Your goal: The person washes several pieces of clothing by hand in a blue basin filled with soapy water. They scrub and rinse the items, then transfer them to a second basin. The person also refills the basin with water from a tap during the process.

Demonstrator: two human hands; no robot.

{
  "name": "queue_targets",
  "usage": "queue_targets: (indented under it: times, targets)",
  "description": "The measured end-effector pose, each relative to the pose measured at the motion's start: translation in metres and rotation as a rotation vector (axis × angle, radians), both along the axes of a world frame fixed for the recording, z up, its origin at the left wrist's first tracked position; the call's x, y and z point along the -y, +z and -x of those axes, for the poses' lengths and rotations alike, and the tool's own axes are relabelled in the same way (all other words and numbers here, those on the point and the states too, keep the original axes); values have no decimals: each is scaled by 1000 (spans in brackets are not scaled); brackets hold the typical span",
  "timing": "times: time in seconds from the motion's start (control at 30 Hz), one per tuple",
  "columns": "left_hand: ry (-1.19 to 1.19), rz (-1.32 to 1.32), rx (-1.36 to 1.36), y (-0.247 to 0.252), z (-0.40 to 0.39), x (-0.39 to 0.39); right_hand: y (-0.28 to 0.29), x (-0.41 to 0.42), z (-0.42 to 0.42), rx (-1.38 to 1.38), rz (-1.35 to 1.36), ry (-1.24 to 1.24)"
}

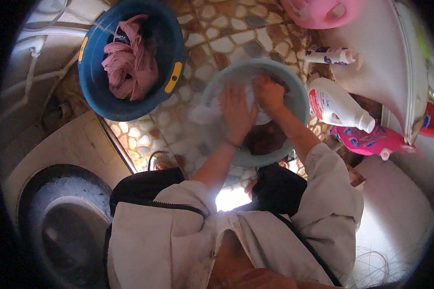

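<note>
A round, pale green-grey basin (302, 108) stands on the stone-patterned floor before me. My left hand (238, 110) lies flat with its fingers on a wet, whitish cloth (251, 94) over the basin. Beside it, my right hand (269, 92) is curled with its fingers bunched on the same cloth. Part of that cloth hangs towards the left rim. Dark reddish-brown matter, perhaps cloth or water, shows in the basin below my hands. To the left is a larger blue tub (130, 112) with yellow handles, and a twisted pink cloth (130, 68) lies in it.
Right of the basin lie a white plastic bottle (336, 104), a pink detergent packet (376, 141) and a white tube-shaped container (329, 56). A pink plastic container (322, 12) is at the top right. A front-loading washing machine (97, 144) stands at the lower left.
</note>
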State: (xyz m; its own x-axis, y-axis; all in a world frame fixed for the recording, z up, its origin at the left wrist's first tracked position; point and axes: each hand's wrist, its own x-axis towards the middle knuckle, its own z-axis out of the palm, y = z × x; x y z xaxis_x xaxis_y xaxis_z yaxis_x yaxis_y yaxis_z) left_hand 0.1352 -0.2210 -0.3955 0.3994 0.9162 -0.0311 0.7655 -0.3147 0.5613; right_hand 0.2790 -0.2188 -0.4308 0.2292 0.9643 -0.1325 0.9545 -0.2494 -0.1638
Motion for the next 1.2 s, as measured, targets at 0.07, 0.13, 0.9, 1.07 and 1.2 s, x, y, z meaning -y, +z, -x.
queue_targets:
  times: [0.07,0.13,0.9,1.07,1.2]
  targets:
    - [28,116,34,-25,-7,4,1,-10,-1,69,157,66]
    - [-98,172,-86,-74,-14,13,-1,-17,-3,84,268,139]
    - [-56,152,425,7,9,-11,141,-6,0,-795,-122,-1]
    - [-74,-125,719,65,31,-17,245,15,26,-1301,-151,-255]
    - [45,-187,788,84,40,-15,252,5,26,-1437,-251,-437]
